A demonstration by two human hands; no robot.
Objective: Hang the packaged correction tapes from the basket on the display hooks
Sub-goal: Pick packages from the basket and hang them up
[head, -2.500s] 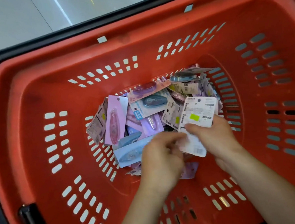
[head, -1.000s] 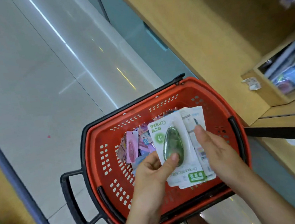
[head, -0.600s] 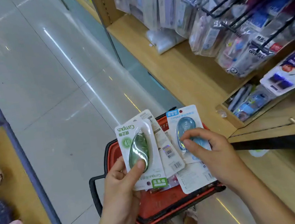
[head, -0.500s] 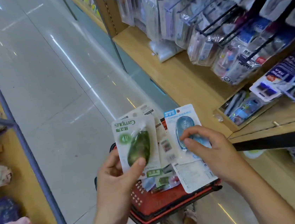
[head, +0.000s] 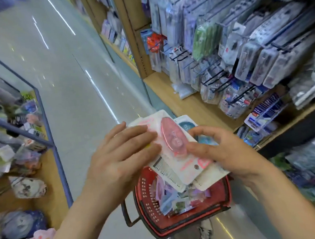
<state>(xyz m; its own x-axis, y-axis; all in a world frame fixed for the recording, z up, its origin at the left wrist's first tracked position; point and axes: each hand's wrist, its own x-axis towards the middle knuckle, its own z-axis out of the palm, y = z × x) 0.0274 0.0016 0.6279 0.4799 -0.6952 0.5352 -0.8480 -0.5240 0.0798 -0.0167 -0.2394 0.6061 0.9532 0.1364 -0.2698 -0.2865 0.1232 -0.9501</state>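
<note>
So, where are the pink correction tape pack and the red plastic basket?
pink correction tape pack [head: 172, 137]: head view, on its oval blister.
red plastic basket [head: 147, 199]: head view, on its left wall.

Left hand [head: 121, 155] flat, fingers [head: 136, 130] straight; right hand [head: 223, 151] curled, pinching packs [head: 172, 139]

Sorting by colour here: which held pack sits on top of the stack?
The pink pack, face up on top; the blue pack only peeks out from under its far edge.
</note>
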